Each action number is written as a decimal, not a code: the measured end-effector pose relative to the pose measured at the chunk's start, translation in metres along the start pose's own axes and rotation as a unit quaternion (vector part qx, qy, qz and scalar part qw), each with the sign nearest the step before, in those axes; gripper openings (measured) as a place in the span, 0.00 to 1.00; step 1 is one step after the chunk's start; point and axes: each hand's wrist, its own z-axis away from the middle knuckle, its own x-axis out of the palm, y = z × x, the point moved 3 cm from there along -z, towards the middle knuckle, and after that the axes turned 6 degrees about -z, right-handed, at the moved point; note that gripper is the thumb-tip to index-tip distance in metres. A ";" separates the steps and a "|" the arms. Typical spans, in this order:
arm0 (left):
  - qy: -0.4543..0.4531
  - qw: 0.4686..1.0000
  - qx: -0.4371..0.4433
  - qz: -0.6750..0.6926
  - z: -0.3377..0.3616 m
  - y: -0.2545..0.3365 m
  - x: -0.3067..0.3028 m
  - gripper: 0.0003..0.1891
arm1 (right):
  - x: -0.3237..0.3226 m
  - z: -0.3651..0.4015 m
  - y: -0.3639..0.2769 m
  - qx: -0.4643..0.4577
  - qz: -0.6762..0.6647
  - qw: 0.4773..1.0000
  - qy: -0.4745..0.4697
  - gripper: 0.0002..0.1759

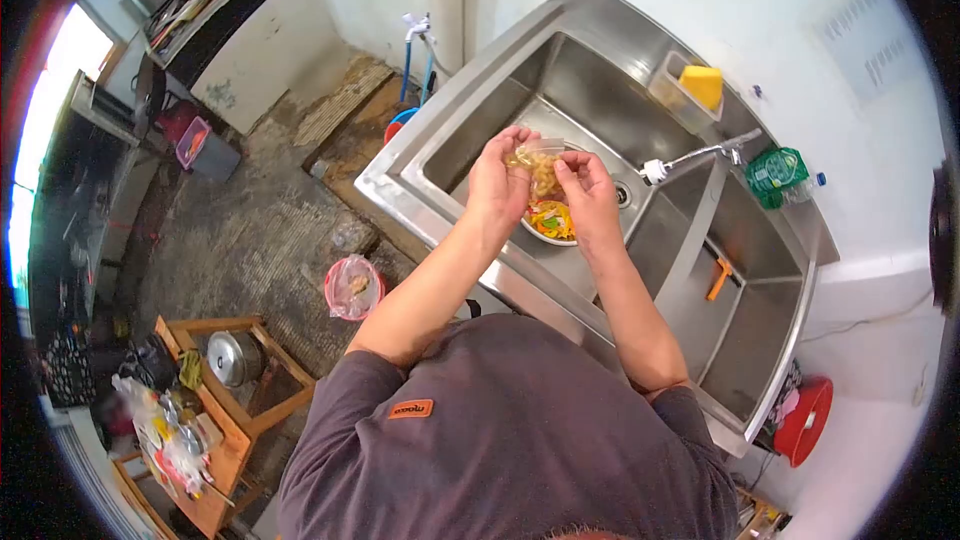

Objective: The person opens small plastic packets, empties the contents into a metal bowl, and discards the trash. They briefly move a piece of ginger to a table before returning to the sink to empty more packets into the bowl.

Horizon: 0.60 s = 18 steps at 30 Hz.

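A small clear plastic bag (541,168) with yellowish pieces inside is held up over the sink's left basin (575,130). My left hand (498,180) supports the bag from its left side, fingers curled round it. At the bag's right edge, my right hand (590,190) pinches it between thumb and fingers. Just below the bag, a round bowl (553,223) of orange, yellow and green chopped pieces stands in the basin. Both hands partly cover the bag, and the bag hides the bowl's far side.
A faucet (700,152) reaches over the sink near a plastic tub (680,92) with a yellow sponge (703,86). A green-labelled bottle (778,178) stands on the rim. An orange-handled tool (719,278) lies in the right basin. A pink bin (354,287) is on the floor at left.
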 end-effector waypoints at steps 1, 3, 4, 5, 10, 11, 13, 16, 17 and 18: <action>0.031 0.999 0.012 -0.012 -0.006 -0.003 -0.001 0.13 | -0.006 -0.001 -0.001 0.029 -0.037 0.999 0.011 0.10; 0.040 0.999 0.004 -0.025 -0.018 -0.010 -0.005 0.12 | -0.015 0.000 -0.013 0.040 -0.046 0.998 0.025 0.10; 0.049 0.994 -0.018 -0.096 -0.022 -0.013 -0.009 0.11 | -0.019 0.000 -0.017 0.054 -0.056 0.996 0.032 0.11; 0.055 0.984 -0.038 -0.167 -0.024 -0.013 -0.010 0.10 | -0.026 -0.002 -0.015 0.047 -0.058 0.997 0.037 0.11; -0.107 0.879 0.005 -0.464 -0.018 -0.033 -0.004 0.14 | -0.062 -0.025 0.026 -0.069 0.106 0.988 0.087 0.12; -0.101 0.869 -0.014 -0.484 -0.017 -0.036 -0.005 0.14 | -0.068 -0.026 0.035 -0.047 0.143 0.986 0.078 0.12; -0.101 0.856 -0.031 -0.505 -0.018 -0.039 -0.008 0.14 | -0.077 -0.027 0.042 -0.046 0.164 0.984 0.052 0.12; -0.150 0.825 0.013 -0.545 -0.033 -0.045 -0.020 0.11 | -0.084 -0.031 0.036 -0.019 0.218 0.976 0.015 0.12; -0.153 0.823 0.014 -0.546 -0.033 -0.045 -0.020 0.11 | -0.087 -0.032 0.034 0.003 0.249 0.969 0.007 0.13; -0.161 0.819 0.006 -0.550 -0.035 -0.045 -0.020 0.10 | -0.090 -0.036 0.030 -0.023 0.277 0.961 0.006 0.14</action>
